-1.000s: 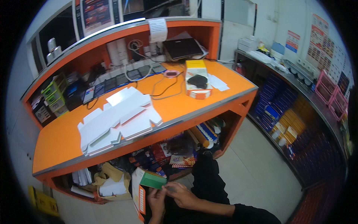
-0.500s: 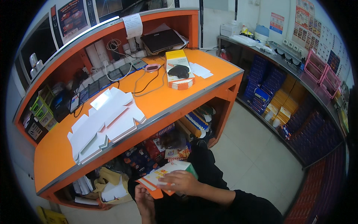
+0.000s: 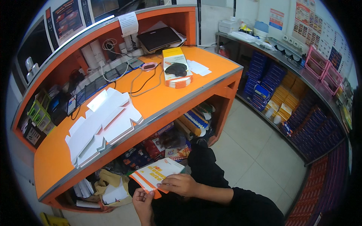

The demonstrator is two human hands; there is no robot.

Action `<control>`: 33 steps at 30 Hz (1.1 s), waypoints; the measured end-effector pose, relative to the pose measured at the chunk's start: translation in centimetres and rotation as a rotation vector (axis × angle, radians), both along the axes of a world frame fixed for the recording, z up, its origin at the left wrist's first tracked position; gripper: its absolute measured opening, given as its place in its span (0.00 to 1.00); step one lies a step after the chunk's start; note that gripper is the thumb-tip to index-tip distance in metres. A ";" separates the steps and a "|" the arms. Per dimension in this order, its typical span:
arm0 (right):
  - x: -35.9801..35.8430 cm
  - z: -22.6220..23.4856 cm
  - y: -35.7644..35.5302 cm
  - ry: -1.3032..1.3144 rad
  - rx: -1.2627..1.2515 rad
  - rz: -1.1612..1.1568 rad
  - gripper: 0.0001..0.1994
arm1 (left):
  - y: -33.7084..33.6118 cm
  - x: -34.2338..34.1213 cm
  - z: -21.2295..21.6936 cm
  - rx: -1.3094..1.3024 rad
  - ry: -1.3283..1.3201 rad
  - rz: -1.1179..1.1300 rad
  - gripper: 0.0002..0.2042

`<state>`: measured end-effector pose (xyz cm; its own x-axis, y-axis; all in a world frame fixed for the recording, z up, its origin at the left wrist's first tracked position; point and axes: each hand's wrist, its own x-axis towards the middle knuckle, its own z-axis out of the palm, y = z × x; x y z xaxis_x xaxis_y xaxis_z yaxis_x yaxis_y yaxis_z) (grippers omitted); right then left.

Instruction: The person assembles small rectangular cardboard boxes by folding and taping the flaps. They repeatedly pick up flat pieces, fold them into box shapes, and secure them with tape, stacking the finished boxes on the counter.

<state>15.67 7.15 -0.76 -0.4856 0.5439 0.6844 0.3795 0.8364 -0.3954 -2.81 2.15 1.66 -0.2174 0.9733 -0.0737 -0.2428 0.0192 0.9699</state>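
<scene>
A white paperboard food carton with an orange band and yellow lettering lies tilted over my lap, its broad face up. My left hand is closed at the near end of it, thumb and fingers pinching the orange edge. My right hand lies across the carton's near right side, fingers bent over its edge and holding it. Whatever my right palm covers is hidden. On the orange counter in front of me rests a pile of white unfolded carton blanks.
Farther along the counter stand stacked flat cartons with a dark object on top, near cables and a laptop. Bags and cartons fill the shelf under the counter. A steel table at right has stacked boxes beneath it.
The carton has turned so its printed face shows more fully and its green side shows less. Both hands stay on it, the right one shifted slightly. The whole view moved a little.
</scene>
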 end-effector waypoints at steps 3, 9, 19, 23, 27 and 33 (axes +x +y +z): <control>0.0 -0.2 0.6 0.146 -0.095 0.062 0.10 | 0.1 -0.2 -0.5 0.100 0.050 0.157 0.05; 0.0 1.3 1.2 0.349 -0.313 -0.016 0.08 | 0.1 2.4 -1.3 0.255 0.294 0.248 0.07; -1.3 3.5 0.3 0.499 -0.322 0.034 0.06 | 0.4 3.1 0.5 0.437 0.718 0.164 0.10; -1.7 3.9 -0.6 0.510 -0.338 0.037 0.07 | 0.3 2.7 0.3 0.397 0.509 0.198 0.08; -2.0 4.2 -0.6 0.542 -0.178 -0.013 0.07 | 0.5 2.6 0.1 0.455 0.441 0.199 0.07; -1.8 4.4 -0.2 0.577 -0.238 0.003 0.07 | 0.8 1.8 0.7 0.418 0.385 0.141 0.09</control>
<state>13.87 6.99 3.65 -0.0756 0.7129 0.6972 0.0473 0.7009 -0.7117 -1.03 2.90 2.34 -0.2822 0.8625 0.4202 0.1557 -0.3910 0.9071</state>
